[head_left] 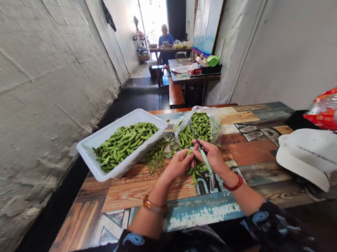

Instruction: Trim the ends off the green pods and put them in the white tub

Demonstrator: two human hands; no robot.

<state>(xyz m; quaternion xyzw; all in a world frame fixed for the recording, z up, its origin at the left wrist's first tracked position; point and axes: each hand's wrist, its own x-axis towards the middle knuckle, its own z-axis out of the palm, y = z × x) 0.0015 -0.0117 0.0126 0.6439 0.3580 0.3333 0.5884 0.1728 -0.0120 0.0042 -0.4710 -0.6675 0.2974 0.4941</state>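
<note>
My right hand (210, 156) is closed round a knife (206, 163) with a pale green handle; its dark narrow blade points away from me. Pinched in the fingers of my left hand (180, 163) is a green soybean pod (189, 152), right beside the right fingertips. A few more pods (194, 176) lie on the table under my hands. Just beyond them, a clear plastic bag (215, 118) lies open, full of pods. To the left stands a white plastic tub (83, 151) with a heap of pods (125, 142). Small green trimmings (156, 159) are piled between tub and bag.
The patchwork wood-pattern table (151, 190) carries a white cap (311, 153) and a red-and-clear plastic package (332, 110) at the right. Brick wall (30, 76) runs along the left. Farther back are another table (181, 74), a bench (176, 92) and a seated person (166, 41).
</note>
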